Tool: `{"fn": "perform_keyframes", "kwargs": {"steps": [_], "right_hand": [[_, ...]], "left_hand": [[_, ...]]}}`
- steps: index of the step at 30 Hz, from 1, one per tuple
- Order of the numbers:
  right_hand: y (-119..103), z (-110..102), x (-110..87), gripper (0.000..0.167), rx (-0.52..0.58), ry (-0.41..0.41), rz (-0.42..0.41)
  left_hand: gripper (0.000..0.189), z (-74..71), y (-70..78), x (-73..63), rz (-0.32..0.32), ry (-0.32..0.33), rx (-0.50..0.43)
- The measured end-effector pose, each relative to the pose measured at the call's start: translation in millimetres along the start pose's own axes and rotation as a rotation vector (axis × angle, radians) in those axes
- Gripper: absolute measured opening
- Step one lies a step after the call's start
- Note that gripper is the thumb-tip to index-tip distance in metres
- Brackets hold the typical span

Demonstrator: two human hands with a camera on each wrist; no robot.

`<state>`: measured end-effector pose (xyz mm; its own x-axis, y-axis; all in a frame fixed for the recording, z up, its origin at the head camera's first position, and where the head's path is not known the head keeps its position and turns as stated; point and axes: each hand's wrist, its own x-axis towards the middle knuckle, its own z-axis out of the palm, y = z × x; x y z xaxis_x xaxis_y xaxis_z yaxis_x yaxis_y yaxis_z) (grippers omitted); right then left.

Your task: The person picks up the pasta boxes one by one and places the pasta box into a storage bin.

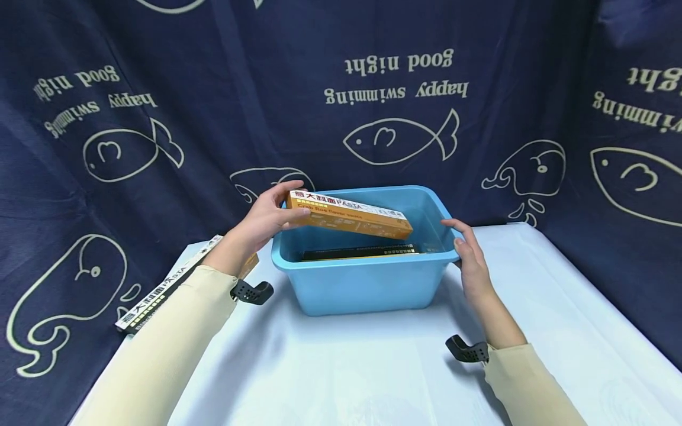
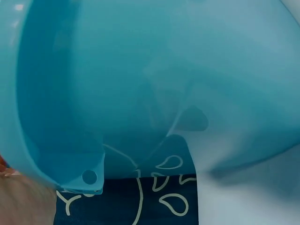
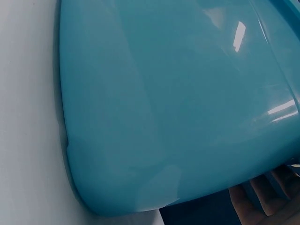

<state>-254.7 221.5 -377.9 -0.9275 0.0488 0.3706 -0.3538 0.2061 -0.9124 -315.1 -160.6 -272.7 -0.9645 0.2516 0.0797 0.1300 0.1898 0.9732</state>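
Note:
An orange and white pasta box (image 1: 354,219) slants over the blue plastic bin (image 1: 367,290), its right end lower. My left hand (image 1: 269,213) grips its left end, thumb on the front face and fingers over the top. Inside the bin lies a black box (image 1: 359,252), partly hidden by the front wall. At the bin's right rim my right hand (image 1: 471,260) holds the edge, thumb on the rim. In the right wrist view its fingers (image 3: 262,199) show beside the bin's outer wall (image 3: 164,103). The left wrist view is mostly filled by the bin (image 2: 140,84).
Left of the bin, a black and white pasta box (image 1: 160,296) lies on the white table (image 1: 367,367), partly behind my left forearm. An orange box (image 1: 248,265) shows beside my left wrist. A dark blue curtain (image 1: 298,130) with fish drawings hangs behind the table.

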Motion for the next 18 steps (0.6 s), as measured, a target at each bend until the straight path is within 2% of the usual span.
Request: {"fn": "perform_keyframes", "kwargs": {"steps": [18], "right_hand": [[-1.0,-0.1,-1.1,0.049,-0.007,0.004,-0.006]], "left_hand": [[0.074,5.8,4.7,11.7,0.004,-0.049,0.167]]}}
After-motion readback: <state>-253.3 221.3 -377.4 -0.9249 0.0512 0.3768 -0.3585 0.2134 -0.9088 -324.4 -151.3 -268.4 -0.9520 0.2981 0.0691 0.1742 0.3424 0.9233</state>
